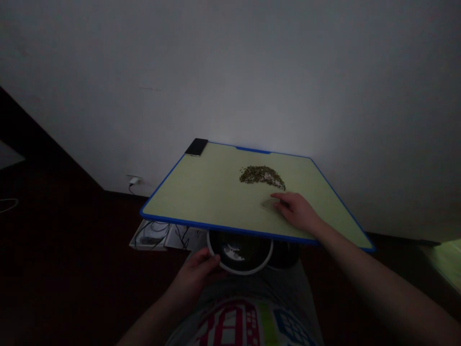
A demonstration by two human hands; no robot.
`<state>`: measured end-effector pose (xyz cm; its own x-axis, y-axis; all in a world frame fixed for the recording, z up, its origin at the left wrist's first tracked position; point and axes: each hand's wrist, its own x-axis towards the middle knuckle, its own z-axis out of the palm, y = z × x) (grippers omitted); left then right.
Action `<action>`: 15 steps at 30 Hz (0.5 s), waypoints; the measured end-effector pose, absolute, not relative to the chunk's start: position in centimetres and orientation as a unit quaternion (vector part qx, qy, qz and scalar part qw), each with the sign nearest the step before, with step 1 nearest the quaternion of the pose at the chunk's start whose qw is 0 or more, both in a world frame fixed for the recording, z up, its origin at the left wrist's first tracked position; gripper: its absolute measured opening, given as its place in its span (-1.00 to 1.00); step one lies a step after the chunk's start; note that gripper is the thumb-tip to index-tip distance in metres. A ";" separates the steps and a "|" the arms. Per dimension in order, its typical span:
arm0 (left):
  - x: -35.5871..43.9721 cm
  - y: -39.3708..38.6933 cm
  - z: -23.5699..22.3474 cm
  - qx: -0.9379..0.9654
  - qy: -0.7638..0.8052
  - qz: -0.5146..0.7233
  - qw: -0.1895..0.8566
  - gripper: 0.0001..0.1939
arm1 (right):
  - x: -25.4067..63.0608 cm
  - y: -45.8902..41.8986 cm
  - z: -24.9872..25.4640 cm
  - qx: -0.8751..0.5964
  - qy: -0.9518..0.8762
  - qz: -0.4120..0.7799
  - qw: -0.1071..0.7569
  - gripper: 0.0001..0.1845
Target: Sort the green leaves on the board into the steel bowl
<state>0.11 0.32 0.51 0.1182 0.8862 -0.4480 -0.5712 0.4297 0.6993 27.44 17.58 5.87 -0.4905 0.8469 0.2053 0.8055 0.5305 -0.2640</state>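
Note:
Below the near edge of the table, my left hand (pixel 201 269) grips the left rim of a dark bowl with a pale rim (pixel 248 271). Some small light bits or reflections show inside the bowl, whose far part is hidden by the tabletop. My right hand (pixel 293 209) is low over the board-like tabletop (pixel 201 192), thumb and fingers curled close together. At its fingertips lies a faint, greyish see-through patch (pixel 268 206); whether this is a thin held piece or a shadow I cannot tell. Just beyond the fingers spreads a curved heap of small brown-green grains (pixel 257 174).
A dark phone-like slab (pixel 196 147) lies at the tabletop's far left corner. The table's far side stands near a pale wall (pixel 230 72). Below its left edge are white trays with cables (pixel 151 234) and a plugged-in charger (pixel 134 181). Another dark round container (pixel 284 254) sits beside the bowl.

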 end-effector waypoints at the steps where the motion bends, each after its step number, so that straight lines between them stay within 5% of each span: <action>1: 0.1 0.3 0.5 0.180 0.436 0.504 0.724 -0.78 | 27.5 18.1 5.9 -0.493 -0.855 0.049 0.152 -0.60; 15: -0.2 0.1 0.2 0.169 0.464 0.511 0.703 -0.72 | 24.4 17.6 6.2 -0.552 -0.827 -0.013 0.109 -0.57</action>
<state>-0.21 0.08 0.24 0.0466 0.8754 -0.4812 -0.5621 0.4212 0.7118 24.40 17.64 6.18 -0.3668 0.9097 0.1947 0.9155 0.3902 -0.0985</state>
